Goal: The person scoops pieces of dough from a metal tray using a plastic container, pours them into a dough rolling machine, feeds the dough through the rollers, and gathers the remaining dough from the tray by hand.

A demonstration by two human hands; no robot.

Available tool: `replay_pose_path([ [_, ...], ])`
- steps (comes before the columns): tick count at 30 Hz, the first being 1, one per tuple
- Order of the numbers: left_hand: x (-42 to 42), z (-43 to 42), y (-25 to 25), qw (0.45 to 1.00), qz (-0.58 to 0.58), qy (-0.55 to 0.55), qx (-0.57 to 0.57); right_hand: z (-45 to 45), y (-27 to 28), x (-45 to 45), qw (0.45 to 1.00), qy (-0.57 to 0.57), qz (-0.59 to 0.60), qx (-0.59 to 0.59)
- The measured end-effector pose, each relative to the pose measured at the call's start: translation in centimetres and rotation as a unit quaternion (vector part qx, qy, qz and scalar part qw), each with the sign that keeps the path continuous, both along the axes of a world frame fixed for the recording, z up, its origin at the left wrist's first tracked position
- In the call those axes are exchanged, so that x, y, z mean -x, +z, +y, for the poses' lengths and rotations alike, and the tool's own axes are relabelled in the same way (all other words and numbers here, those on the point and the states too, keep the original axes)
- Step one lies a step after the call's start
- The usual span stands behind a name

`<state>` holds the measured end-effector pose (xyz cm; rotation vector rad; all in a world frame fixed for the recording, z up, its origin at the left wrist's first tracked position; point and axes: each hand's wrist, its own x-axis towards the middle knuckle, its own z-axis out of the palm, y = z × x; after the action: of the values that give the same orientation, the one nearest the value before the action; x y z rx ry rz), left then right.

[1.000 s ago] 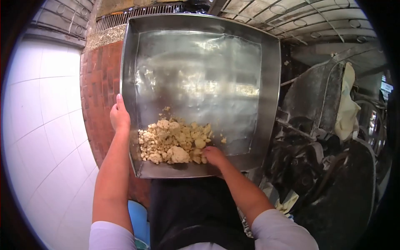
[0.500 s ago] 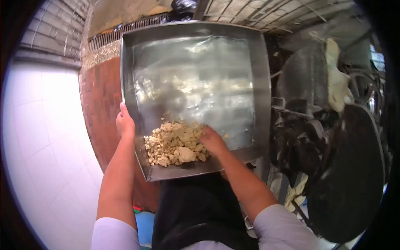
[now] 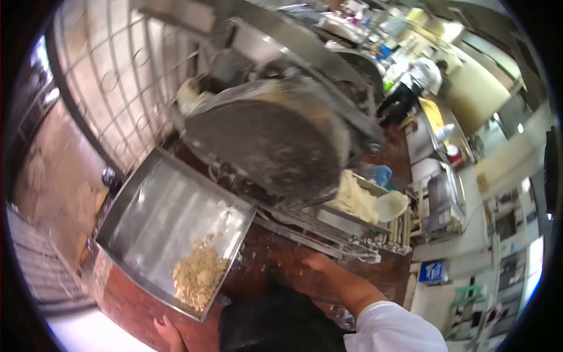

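A large square metal tray point(image 3: 170, 205) stands tilted in view at the lower left, with crumbly pale dough pieces point(image 3: 199, 276) heaped in its near right corner. My left hand point(image 3: 168, 330) is just outside the tray's near edge, apart from it, fingers spread and holding nothing. Over the red floor, to the right of the tray, my right hand point(image 3: 316, 261) is off the dough; its fingers are blurred and too small to read.
A big dark oval machine part point(image 3: 264, 144) stands beyond the tray. Right of it is a bin of pale dough point(image 3: 355, 199) with a whitish bowl point(image 3: 392, 206). Farther off, a person point(image 3: 419, 79) bends by a counter. A metal grille point(image 3: 117, 70) is at the left.
The view has swung to the right. My left hand has let go of the tray's edge, and my right hand has left the dough and moved right, outside the tray.
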<state>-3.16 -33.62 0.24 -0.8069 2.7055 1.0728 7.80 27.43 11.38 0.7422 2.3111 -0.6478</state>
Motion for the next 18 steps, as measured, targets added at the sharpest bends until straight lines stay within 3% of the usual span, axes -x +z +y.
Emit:
replay_pose_path([
  [2,-0.6,0.2,-3.3,0.998,0.050,-0.021,-0.004,1.2,-1.3,-4.3,0.982,-0.187,0.025,0.012],
  [3,0.4,1.9,-2.7,0.998,0.060,-0.033,-0.005,2.1,-2.8,-6.2,0.978,-0.203,0.045,-0.006],
  [5,2.4,4.9,-1.9,0.959,-0.204,-0.027,-0.197,3.5,-3.4,-9.0,0.975,-0.216,0.050,0.025],
  [6,3.4,6.8,-1.7,0.960,-0.199,-0.041,-0.192,4.3,-3.7,-10.5,0.974,-0.214,0.047,0.055],
  [8,5.6,11.2,-1.3,0.910,-0.315,-0.108,-0.249,6.7,-4.1,-13.7,0.968,-0.230,0.092,0.046],
  [9,6.7,14.1,-0.3,0.911,-0.323,-0.132,-0.219,8.6,-3.9,-14.9,0.964,-0.231,0.129,0.032],
  [11,8.2,19.0,1.5,0.928,-0.269,-0.149,-0.211,12.9,0.1,-16.0,0.921,-0.344,0.164,0.083],
  [13,8.0,24.3,3.1,0.945,-0.203,-0.144,-0.215,18.4,2.3,-17.4,0.828,-0.471,0.268,0.144],
  [14,7.4,27.0,3.9,0.950,-0.180,-0.128,-0.220,22.1,2.3,-18.6,0.827,-0.447,0.313,0.137],
  [15,6.6,30.0,4.9,0.944,-0.201,-0.135,-0.226,24.9,3.0,-19.4,0.780,-0.486,0.367,0.140],
  [16,5.5,33.0,5.8,0.936,-0.223,-0.145,-0.230,28.7,3.2,-20.0,0.799,-0.496,0.330,0.077],
  [18,2.8,37.8,7.1,0.893,-0.258,-0.288,-0.228,33.3,6.1,-20.7,0.783,-0.423,0.447,-0.087],
])
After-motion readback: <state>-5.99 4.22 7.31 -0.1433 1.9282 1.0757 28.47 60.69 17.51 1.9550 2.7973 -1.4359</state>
